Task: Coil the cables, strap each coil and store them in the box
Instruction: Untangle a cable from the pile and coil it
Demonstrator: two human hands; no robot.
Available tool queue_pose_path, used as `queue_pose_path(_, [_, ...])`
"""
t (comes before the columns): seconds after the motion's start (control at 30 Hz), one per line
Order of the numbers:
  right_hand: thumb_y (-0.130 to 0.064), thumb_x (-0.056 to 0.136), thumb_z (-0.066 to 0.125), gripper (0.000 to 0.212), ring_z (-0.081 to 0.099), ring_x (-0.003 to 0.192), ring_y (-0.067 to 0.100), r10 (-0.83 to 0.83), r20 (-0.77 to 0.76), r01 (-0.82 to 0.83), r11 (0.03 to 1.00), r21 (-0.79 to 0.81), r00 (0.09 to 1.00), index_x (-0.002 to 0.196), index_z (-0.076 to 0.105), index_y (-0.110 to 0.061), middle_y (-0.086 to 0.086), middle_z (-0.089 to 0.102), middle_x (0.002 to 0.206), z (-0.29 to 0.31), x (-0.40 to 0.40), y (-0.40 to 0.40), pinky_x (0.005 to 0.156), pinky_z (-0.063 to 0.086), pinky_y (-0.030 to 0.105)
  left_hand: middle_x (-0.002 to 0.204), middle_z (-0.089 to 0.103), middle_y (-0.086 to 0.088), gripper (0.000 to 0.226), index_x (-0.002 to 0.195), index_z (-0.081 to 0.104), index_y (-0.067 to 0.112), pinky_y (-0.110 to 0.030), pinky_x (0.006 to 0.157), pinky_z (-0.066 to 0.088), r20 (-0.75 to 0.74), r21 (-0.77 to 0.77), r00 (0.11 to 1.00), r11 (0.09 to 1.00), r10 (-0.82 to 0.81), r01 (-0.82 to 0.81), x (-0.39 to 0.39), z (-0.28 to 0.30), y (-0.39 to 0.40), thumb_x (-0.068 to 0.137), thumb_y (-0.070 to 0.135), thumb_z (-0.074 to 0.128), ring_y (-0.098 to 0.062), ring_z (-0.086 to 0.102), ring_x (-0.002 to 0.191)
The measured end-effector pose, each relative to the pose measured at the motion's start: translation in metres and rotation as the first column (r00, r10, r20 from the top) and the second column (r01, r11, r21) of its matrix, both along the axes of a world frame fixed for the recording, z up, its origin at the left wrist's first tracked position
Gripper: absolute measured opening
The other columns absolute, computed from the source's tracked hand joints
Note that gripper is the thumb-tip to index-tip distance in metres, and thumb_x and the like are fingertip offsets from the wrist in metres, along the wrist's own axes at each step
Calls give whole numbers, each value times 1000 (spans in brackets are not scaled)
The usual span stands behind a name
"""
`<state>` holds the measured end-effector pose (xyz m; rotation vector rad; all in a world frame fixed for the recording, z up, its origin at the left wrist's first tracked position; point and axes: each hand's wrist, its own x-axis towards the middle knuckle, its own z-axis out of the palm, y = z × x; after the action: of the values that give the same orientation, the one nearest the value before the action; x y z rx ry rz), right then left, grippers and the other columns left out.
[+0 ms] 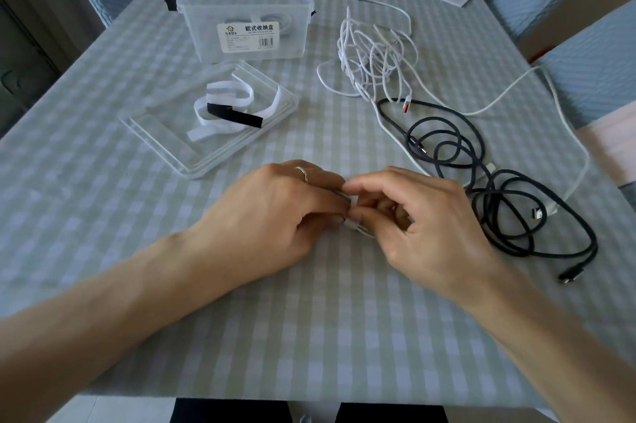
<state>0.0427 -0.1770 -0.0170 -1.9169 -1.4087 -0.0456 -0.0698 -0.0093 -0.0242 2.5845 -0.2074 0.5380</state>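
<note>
Both hands were close together near the front edge of the bench, with their fingertips meeting. The left hand and the right hand were both pinched on a small white bundle, mostly hidden by the fingers. It looked like a coiled white cable getting its strap, but I could not tell for sure. To do this step well, one hand should have kept the loops squeezed flat while the other pulled the strap snug and pressed its end down. If the grip went loose, the loops could have sprung open. More straps lay in the clear lid toward the left side of the bench. The clear box stood behind the lid, near the far edge, with what looked like coils already inside. A tangled white cable and a loose dark cable waited on the right side, not yet coiled.
</note>
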Motion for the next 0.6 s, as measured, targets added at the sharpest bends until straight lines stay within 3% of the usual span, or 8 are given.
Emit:
queue_pose_path(0.13, [-1,79,78,29,59,72,-7,0,-10,-1,999,-37,1000,104,73,-14,-16,65,83,2,-2,1,67,42,4,103,72,15,20,94,79,23,-32,78,54,5,-55,999,997,46,-46,0,-1,-1,84,14,64,-10,65,99])
queue_pose_path(0.23, [-5,81,75,27,65,76,3,13,6,-12,992,-123,1000,105,71,-16,-13,69,87,10,-4,3,67,54,22,97,74,11,16,91,79,19,-23,82,50,22,-88,998,994,64,-62,0,-2,-2,82,12,67,-9,66,95])
queue_pose_path(0.3, [-11,81,68,26,67,76,9,32,35,-25,983,-183,999,106,70,-17,-10,70,88,16,-5,5,66,56,35,93,74,10,15,90,78,19,-26,78,52,21,-90,996,993,82,-79,0,-2,-3,81,13,68,-10,67,90])
queue_pose_path(0.4, [-13,80,60,31,66,73,22,62,88,-39,968,-246,994,111,66,-16,-5,69,85,21,-8,6,63,55,43,88,73,10,14,91,77,18,-28,71,52,-6,-102,997,991,83,-83,-1,0,-4,82,15,68,-9,67,84])
queue_pose_path(0.5, [-2,78,66,54,66,67,32,66,178,-14,961,-276,982,130,57,-10,2,69,84,18,-12,4,56,55,46,85,72,8,17,97,70,15,-25,65,50,-36,-166,990,977,133,-137,-2,2,-5,81,21,68,-8,67,75])
queue_pose_path(0.6, [6,69,72,78,64,57,28,69,327,28,959,-282,943,143,46,0,5,70,82,12,-15,2,45,52,41,84,72,6,24,101,64,12,-28,61,49,-32,-201,989,968,147,-151,-3,1,-5,80,21,70,-13,68,71])
